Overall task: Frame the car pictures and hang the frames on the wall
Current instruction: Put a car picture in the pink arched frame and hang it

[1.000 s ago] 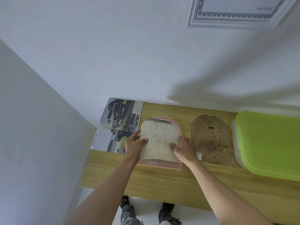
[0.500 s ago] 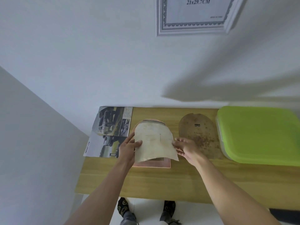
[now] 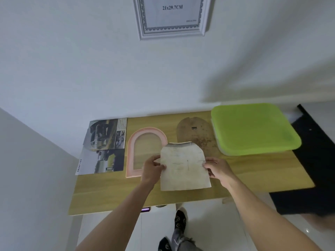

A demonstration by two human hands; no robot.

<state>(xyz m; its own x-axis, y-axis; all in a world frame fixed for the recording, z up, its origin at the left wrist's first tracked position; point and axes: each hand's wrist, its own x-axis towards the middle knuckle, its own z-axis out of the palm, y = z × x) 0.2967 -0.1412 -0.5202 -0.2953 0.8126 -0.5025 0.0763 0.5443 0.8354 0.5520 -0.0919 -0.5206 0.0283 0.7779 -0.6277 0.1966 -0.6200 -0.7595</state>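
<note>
Both my hands hold a cream, arch-cut paper sheet (image 3: 184, 169) just above the wooden table (image 3: 112, 194). My left hand (image 3: 153, 167) pinches its left edge and my right hand (image 3: 218, 169) pinches its right edge. To the left of the sheet a pink arched frame (image 3: 130, 151) lies flat, its opening showing the table. Behind the sheet lies the brown arched backing board (image 3: 194, 132). A magazine page with car pictures (image 3: 104, 147) lies at the table's left end. A white rectangular frame (image 3: 172, 17) labelled 21x29.7CM hangs on the wall above.
A lime-green lidded plastic box (image 3: 253, 127) takes up the table's back right. A dark surface (image 3: 313, 160) adjoins the table's right end. A grey wall closes off the left side. My feet in socks stand on the pale floor below the front edge.
I have lifted the cream sheet off the pink frame and carried it to the right and nearer to me, uncovering the frame's opening. The view has tilted upward.
</note>
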